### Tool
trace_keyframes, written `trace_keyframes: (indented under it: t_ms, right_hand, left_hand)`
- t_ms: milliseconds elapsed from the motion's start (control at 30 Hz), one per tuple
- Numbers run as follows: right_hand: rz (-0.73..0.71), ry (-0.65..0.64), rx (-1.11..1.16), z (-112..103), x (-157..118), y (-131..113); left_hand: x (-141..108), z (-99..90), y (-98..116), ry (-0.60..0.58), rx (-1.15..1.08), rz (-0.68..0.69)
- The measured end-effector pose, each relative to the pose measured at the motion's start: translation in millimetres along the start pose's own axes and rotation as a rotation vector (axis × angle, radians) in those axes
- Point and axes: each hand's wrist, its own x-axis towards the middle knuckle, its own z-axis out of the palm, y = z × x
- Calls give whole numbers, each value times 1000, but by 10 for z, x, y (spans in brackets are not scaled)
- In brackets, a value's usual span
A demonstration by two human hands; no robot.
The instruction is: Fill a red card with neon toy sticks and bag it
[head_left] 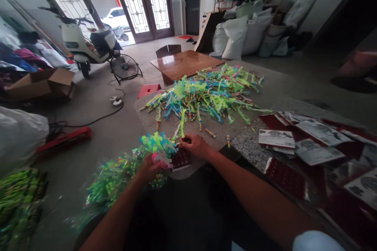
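Observation:
My left hand point(149, 168) is closed around the left side of a dark red tray point(181, 159) with rows of round holes. A bunch of neon green, blue and pink ribbons point(159, 144) stands up from the tray's left part, beside my fingers. Over the tray's right part, my right hand point(196, 147) pinches a small striped stick, mostly hidden by the fingers; a yellow-green ribbon point(183, 121) shows just above them. Beyond both hands lies a large heap of striped sticks with ribbon tails point(200, 94) on the stone table point(138, 106). Loose sticks point(210, 132) lie nearer.
More dark red trays point(285, 176) and printed cards point(277, 138) are piled at the right. Left of my arm is a plastic-wrapped mass of ribbons point(114, 180). A brown board point(185, 64), red stool point(149, 90), fan point(125, 66), scooter point(79, 39) and white sacks point(235, 35) stand beyond.

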Motion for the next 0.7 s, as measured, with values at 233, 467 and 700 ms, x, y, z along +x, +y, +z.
trace_keyframes:
  t_ms: [233, 467, 700]
  right_hand:
    - [16, -44, 11, -45, -134, -9]
    - [57, 79, -61, 142, -442, -197]
    - [52, 174, -202, 305, -524, -217]
  left_hand:
    - [33, 15, 86, 25, -44, -1]
    - [50, 0, 235, 21, -76, 47]
    - [60, 52, 227, 115, 29, 65]
